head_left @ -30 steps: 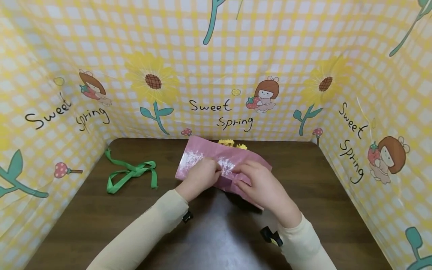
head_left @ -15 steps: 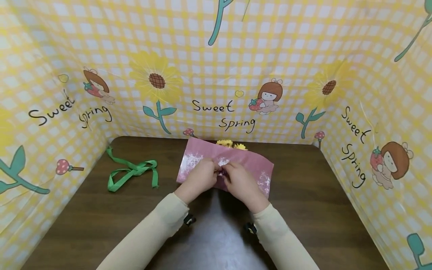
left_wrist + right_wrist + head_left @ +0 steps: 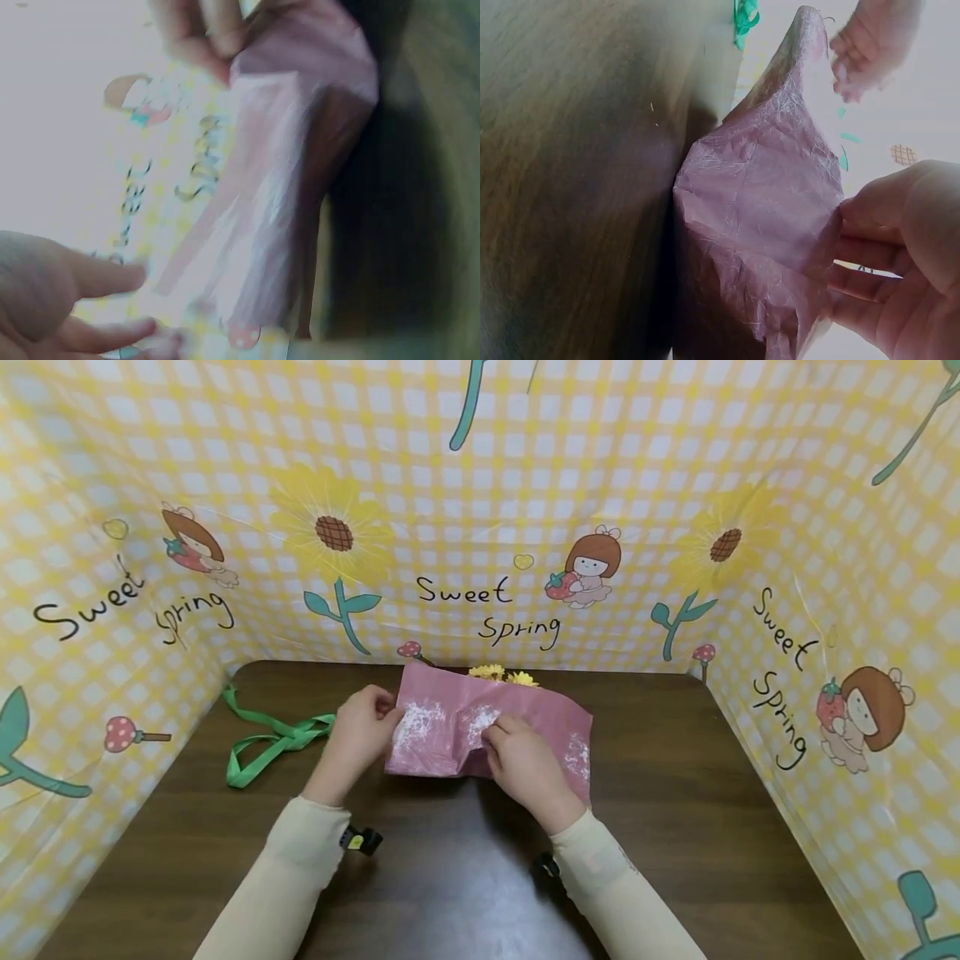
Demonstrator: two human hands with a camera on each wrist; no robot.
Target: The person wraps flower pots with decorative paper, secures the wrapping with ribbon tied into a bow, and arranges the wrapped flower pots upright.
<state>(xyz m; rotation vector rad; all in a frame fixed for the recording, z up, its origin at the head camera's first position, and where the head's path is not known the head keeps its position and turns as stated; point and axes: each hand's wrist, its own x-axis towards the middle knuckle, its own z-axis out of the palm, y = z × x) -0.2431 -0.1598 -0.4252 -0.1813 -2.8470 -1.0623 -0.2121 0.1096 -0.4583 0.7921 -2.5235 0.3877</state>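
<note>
Here, the fingers of the right hand (image 3: 528, 767) pinch a pink paper sheet (image 3: 463, 706); the left hand's (image 3: 354, 742) fingers are parted beside it.
Creased and slightly shiny, with frosty white patches, the sheet is at the middle back of the dark brown surface (image 3: 675, 810), yellow flowers (image 3: 487, 672) showing behind, green ribbon (image 3: 288, 741) lying to the left.

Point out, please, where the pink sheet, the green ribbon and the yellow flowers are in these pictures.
Pink sheet (image 3: 452, 717), head view: its surface between two white patches.
Green ribbon (image 3: 291, 737), head view: where its strands cross.
Yellow flowers (image 3: 487, 672), head view: the left bloom's petals.
</note>
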